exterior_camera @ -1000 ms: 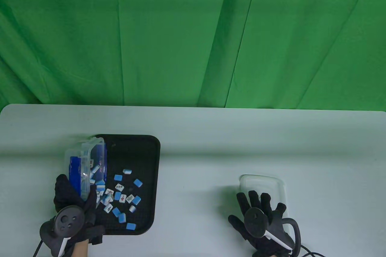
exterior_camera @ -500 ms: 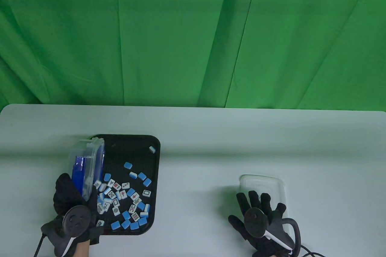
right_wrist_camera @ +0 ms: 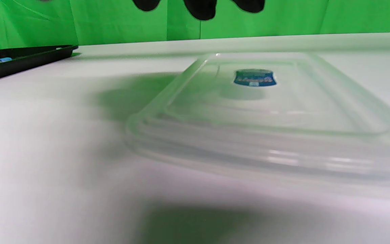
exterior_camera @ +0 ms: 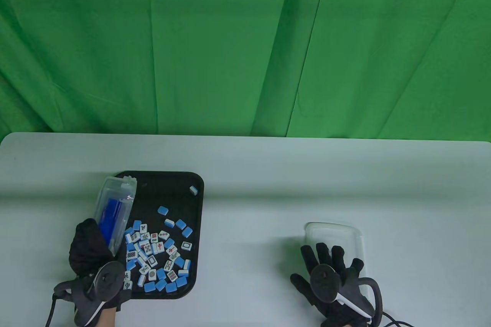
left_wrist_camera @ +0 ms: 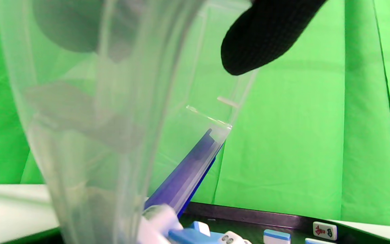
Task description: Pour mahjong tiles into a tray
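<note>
over tray: left hand grips tipped box, tiles out; keep mouth inside rim. right hand lies flat, fingers spread, on lid.

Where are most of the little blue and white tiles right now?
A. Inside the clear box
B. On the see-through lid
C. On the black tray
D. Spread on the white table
C. The mahjong tiles lie scattered on the black tray, next to the tipped clear box that the left hand holds; the lid by the right hand has no tiles on it.
</note>
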Motion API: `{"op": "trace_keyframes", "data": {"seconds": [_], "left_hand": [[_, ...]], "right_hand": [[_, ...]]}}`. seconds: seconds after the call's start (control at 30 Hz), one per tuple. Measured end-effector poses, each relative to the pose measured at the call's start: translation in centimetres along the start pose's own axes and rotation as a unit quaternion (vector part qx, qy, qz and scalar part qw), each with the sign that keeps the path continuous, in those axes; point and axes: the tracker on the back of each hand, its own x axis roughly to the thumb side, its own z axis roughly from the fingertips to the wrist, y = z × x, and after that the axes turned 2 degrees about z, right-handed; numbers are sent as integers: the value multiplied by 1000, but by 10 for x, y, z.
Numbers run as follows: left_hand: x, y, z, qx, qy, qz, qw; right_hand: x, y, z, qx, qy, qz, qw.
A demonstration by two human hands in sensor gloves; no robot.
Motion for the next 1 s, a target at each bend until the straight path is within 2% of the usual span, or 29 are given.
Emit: {"op": "trace_keyframes", "data": {"seconds": [0.37, 0.77, 1.0], "left_hand": [[25, 6, 1, 26, -72, -149, 986], [23, 11, 1, 37, -53, -146, 987], [27, 28, 1, 61, -36, -98, 993]], "right_hand": [[0, 0, 0, 0, 1, 0, 1000], [1, 0, 0, 1, 1, 2, 1000], [0, 0, 0, -1, 2, 0, 1000]]}}
